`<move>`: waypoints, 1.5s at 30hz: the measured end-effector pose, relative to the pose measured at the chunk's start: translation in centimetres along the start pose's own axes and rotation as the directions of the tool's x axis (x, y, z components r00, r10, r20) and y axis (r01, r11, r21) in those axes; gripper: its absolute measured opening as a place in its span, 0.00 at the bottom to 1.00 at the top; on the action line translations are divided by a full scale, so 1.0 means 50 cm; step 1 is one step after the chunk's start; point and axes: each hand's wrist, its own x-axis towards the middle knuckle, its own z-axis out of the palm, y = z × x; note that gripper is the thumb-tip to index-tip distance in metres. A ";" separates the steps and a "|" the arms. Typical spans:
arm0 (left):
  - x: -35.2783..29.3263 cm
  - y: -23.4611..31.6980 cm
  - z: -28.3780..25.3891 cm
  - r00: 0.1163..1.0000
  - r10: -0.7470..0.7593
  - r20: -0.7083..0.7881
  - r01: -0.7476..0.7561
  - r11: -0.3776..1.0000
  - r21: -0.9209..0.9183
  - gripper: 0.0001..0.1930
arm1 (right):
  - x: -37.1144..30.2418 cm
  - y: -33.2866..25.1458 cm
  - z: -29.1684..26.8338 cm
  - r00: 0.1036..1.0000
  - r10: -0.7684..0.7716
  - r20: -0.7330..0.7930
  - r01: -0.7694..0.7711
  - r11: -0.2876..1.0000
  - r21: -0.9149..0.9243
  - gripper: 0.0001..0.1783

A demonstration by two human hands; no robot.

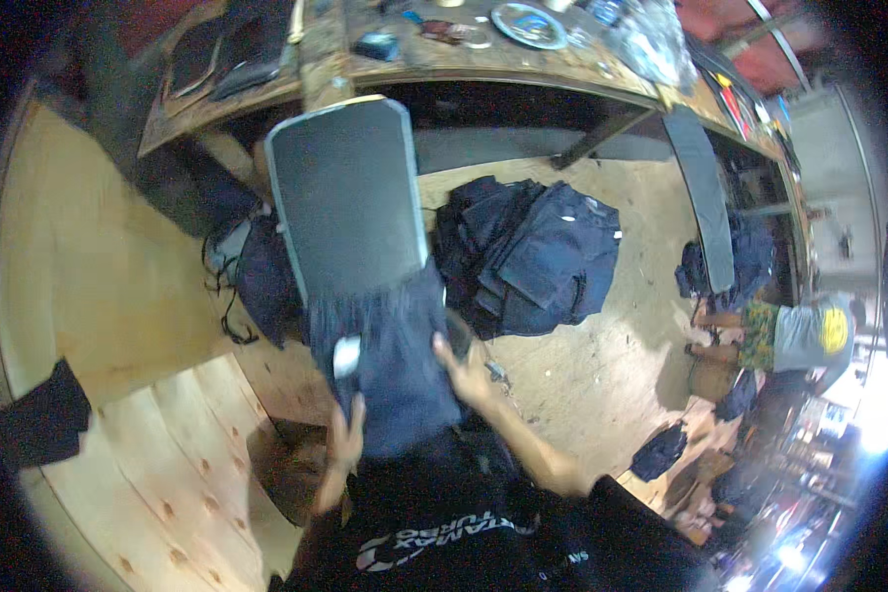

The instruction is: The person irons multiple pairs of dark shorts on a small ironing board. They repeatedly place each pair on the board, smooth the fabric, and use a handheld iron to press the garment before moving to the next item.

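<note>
Workbench point(414, 57) ahead | dark garment point(395, 370) | long axis fore-aft, seemingly toward board point(345, 197)

the blurred garment point(400, 390) hides the near end of the board point(345, 197); the top edge cuts off the bench point(419, 65).

Left hand point(345, 436) and right hand point(467, 377) hold a dark garment point(397, 367).

Garment point(405, 385) dark blue; board point(345, 202) dark grey, pale-edged; tag point(347, 357) white
</note>
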 end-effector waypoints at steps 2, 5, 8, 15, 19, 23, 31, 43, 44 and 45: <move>-0.104 0.009 0.001 0.912 0.205 0.357 -0.306 0.917 0.255 0.28 | -0.119 0.007 -0.083 0.946 0.289 0.145 -0.302 0.950 0.082 0.41; -0.137 0.090 0.084 0.708 0.443 0.550 -0.541 0.841 0.018 0.28 | -0.245 0.042 -0.247 0.890 0.446 -0.094 -0.424 0.885 0.191 0.41; -0.055 0.231 0.225 0.518 0.422 0.745 -0.419 0.884 -0.209 0.29 | -0.251 0.086 -0.403 0.877 0.314 -0.365 -0.214 0.933 0.289 0.40; 0.159 0.397 0.379 0.792 0.574 0.205 -0.608 0.773 0.181 0.54 | 0.166 0.179 -0.508 0.532 -0.068 -0.844 -0.275 0.929 -0.248 0.57; 0.059 0.285 0.200 0.544 0.650 0.530 -0.721 0.685 -0.100 0.38 | 0.241 0.320 -0.403 0.682 0.191 -0.706 -0.518 0.808 -0.281 0.56; 0.063 0.126 -0.081 0.838 0.523 0.158 -0.268 0.645 -0.715 0.15 | 0.123 0.458 -0.227 0.944 0.087 -0.318 -0.287 0.690 -0.664 0.46; 0.790 -0.077 -0.192 0.803 0.545 -0.242 -0.320 0.737 0.596 0.24 | -0.096 0.473 -0.042 0.883 0.091 0.460 0.100 0.922 -0.375 0.31; 0.458 -0.133 -0.089 0.543 0.497 0.677 -0.839 0.359 0.410 0.23 | -0.200 0.177 0.017 0.917 0.218 0.333 -0.054 0.896 -0.441 0.30; 0.342 -0.140 -0.063 0.461 0.477 0.748 -0.887 0.264 0.378 0.24 | -0.212 0.131 0.019 0.942 0.116 0.314 0.032 0.902 -0.431 0.29; 0.263 -0.134 -0.050 0.487 0.381 0.786 -0.853 0.402 0.334 0.21 | -0.222 0.086 0.020 0.930 -0.035 0.366 0.217 0.857 -0.468 0.31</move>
